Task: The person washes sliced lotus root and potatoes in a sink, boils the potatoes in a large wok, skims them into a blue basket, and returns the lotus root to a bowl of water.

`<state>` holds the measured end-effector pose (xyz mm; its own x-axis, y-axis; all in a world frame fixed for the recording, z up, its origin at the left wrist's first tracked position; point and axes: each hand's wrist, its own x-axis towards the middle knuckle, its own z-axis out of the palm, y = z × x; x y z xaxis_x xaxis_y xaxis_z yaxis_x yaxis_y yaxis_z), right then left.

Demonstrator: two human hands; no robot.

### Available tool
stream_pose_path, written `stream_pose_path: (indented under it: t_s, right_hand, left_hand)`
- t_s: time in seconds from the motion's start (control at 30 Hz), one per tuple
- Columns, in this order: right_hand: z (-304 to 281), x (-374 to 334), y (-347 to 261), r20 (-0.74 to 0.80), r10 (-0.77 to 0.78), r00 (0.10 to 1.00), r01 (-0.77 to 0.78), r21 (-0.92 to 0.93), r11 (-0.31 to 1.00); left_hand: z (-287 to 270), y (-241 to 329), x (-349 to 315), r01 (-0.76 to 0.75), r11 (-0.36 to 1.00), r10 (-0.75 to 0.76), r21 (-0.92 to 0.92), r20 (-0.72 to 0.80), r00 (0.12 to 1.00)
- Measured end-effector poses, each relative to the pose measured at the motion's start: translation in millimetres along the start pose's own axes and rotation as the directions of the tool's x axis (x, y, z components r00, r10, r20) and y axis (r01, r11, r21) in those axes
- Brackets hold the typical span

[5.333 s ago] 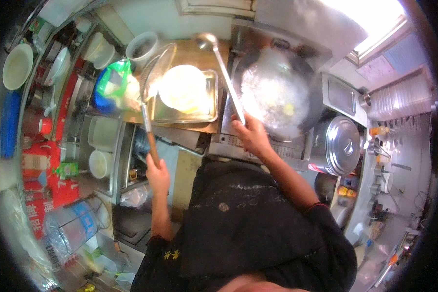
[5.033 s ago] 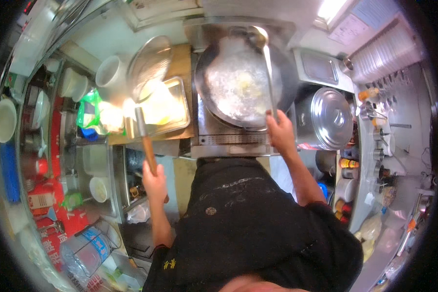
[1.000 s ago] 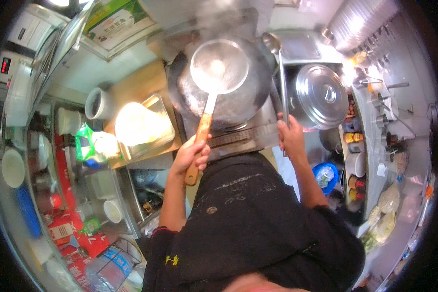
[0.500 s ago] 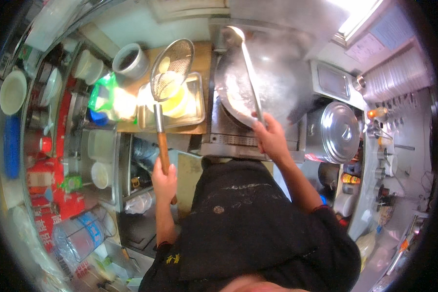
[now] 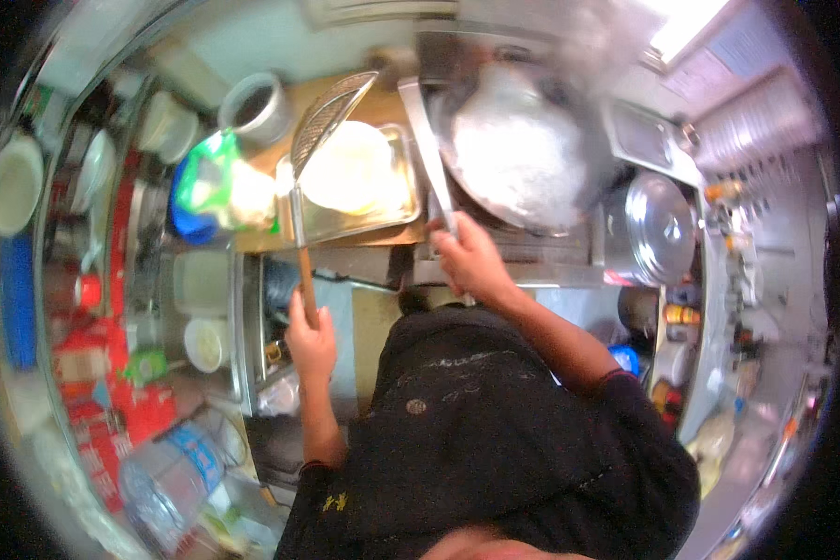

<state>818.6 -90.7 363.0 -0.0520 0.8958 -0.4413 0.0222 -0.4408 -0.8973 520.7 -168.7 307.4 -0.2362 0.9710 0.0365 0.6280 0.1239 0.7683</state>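
Note:
My left hand [image 5: 312,341] is closed around the wooden handle of a mesh skimmer [image 5: 331,117], whose basket is tilted edge-on above the left side of a metal tray [image 5: 399,217]. Within the tray sits a round, glaringly bright pale-yellow thing [image 5: 347,168]; its kind cannot be made out. My right hand [image 5: 473,257] grips the lower end of a long metal ladle [image 5: 429,145]. The ladle slants up and left between the tray and the wok, its head blurred. A steaming wok [image 5: 518,154] with whitish, bubbling contents stands on the stove to the right.
Behind the tray is a white tub [image 5: 252,107] with dark contents. A green plastic bag [image 5: 205,177] lies to the left of the tray. Right of the wok stands a pot with a shiny steel lid [image 5: 661,229]. A large clear water bottle [image 5: 168,476] is at lower left.
The ladle has swung left from over the wok toward the tray. The skimmer's basket has turned edge-on. The view has shifted slightly, and the wok's contents look whiter and fuller.

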Motion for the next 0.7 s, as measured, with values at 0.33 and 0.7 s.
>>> stream_pose_path:
  t_s: [0.33,0.7]
  right_hand:
    - [-137.7,-8.8,67.6,-0.477,-0.253,0.842,0.202,-0.155,0.967]
    - [-220.6,-9.2,132.6,-0.489,-0.023,0.872,-0.008,-0.061,0.998]
  left_hand:
    - [95.0,87.7,56.5,0.614,0.595,0.044,-0.519,0.783,0.62]
    - [274.5,105.1,80.1,0.897,0.397,0.04,-0.194,0.98,0.195]
